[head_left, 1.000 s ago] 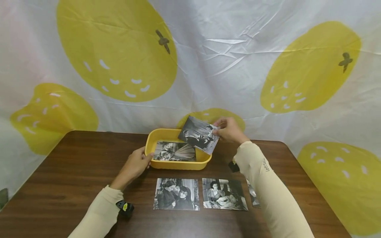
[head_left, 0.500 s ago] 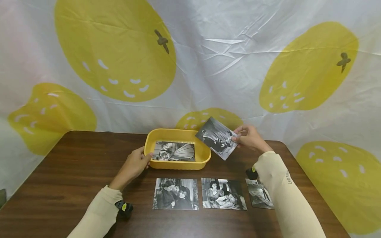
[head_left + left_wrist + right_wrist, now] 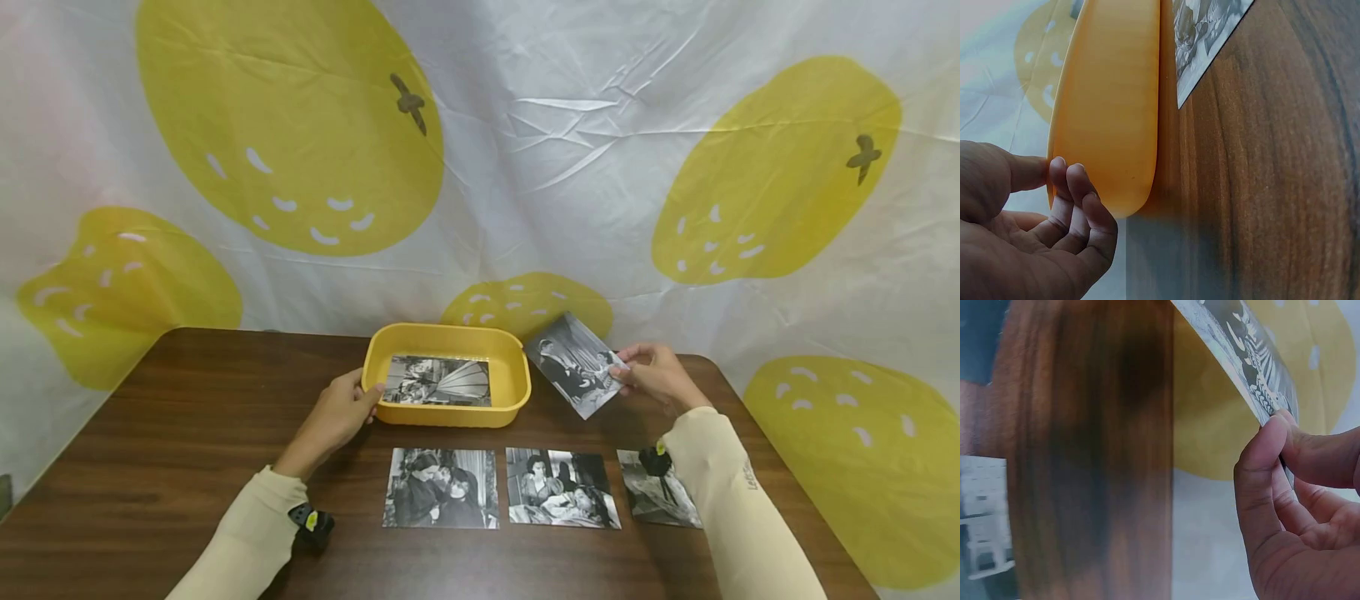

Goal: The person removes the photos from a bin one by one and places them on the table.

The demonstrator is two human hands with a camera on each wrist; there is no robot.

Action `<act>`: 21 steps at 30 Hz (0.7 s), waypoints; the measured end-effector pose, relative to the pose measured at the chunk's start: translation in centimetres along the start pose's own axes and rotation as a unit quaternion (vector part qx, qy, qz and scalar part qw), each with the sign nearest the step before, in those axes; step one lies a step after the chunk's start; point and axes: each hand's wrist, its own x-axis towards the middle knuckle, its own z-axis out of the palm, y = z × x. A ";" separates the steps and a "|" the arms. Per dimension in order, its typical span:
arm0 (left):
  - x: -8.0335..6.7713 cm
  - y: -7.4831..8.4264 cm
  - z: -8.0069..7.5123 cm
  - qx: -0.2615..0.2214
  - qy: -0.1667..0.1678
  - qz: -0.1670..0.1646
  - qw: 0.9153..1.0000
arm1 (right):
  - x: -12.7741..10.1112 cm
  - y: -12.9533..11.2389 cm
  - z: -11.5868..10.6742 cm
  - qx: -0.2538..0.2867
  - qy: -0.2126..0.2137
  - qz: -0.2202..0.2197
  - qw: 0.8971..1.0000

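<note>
Your right hand (image 3: pixel 658 377) has carried the loose photo (image 3: pixel 576 363) away from over the yellow tray (image 3: pixel 447 335) and down toward 4 o'clock. Now the photo hangs in the air just off the tray's right side, tilted, above the brown table (image 3: pixel 150 450). Your thumb and fingers (image 3: pixel 1260 469) pinch it by its right edge.

Your left hand (image 3: pixel 339 412) has not moved. It rests at the tray's left end, at 9 o'clock, with its fingers curled lightly against the wall. 1 photo in the tray (image 3: pixel 438 381) lies flat on the bottom.

At 6 o'clock from the tray, 3 photos sit in a row: the left photo (image 3: pixel 441 488), the middle photo (image 3: pixel 561 489) and the right photo (image 3: pixel 651 492). Your right sleeve covers part of the last one, so I cannot see what lies past it.

To do this step well, I think you should hold the loose photo by its edge only, so you do not smudge it. Bring it down flat and slow. Line its edges up with the row, next to the others and not on top of them. Keep your sleeve high so it does not push the right photo.
</note>
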 end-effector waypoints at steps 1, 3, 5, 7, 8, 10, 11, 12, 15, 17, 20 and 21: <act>0.0 0.0 0.0 0.001 -0.001 0.001 1.000 | -0.1 0.3 0.1 0.005 0.003 0.009 1.000; 0.0 -0.1 0.0 -0.001 -0.002 0.001 1.000 | -0.2 0.8 0.4 0.011 0.009 0.020 1.000; 0.0 -0.1 -0.1 -0.002 -0.003 0.002 1.000 | -0.2 1.3 0.9 0.018 0.011 0.030 0.999; 0.0 -0.1 0.0 -0.001 -0.004 0.001 1.000 | -0.2 1.6 1.4 0.027 0.011 0.033 0.999; 0.0 -0.1 0.0 -0.002 -0.004 0.002 1.000 | -0.2 1.8 1.6 0.032 0.013 0.035 0.999; 0.1 -0.1 0.0 0.000 -0.005 0.001 1.000 | -0.3 2.1 1.9 0.047 0.018 0.043 0.998; 0.1 -0.1 0.1 0.001 -0.006 0.002 1.000 | -0.3 2.2 2.0 0.054 0.021 0.047 0.997; 0.2 -0.1 0.1 0.001 -0.007 0.002 1.000 | -0.4 2.4 2.1 0.060 0.024 0.052 0.997; 0.2 -0.1 0.2 0.000 -0.008 0.001 1.000 | -0.5 2.7 2.2 0.072 0.032 0.063 0.995; 0.2 -0.2 0.1 -0.001 -0.008 0.001 1.000 | -0.5 2.9 2.4 0.076 0.032 0.068 0.994; 0.1 -0.3 0.1 0.000 -0.007 -0.001 1.000 | -0.4 3.3 2.8 0.079 0.031 0.076 0.994; 0.1 -0.3 0.1 0.000 -0.007 -0.002 1.000 | -0.4 3.4 3.1 0.084 0.031 0.081 0.993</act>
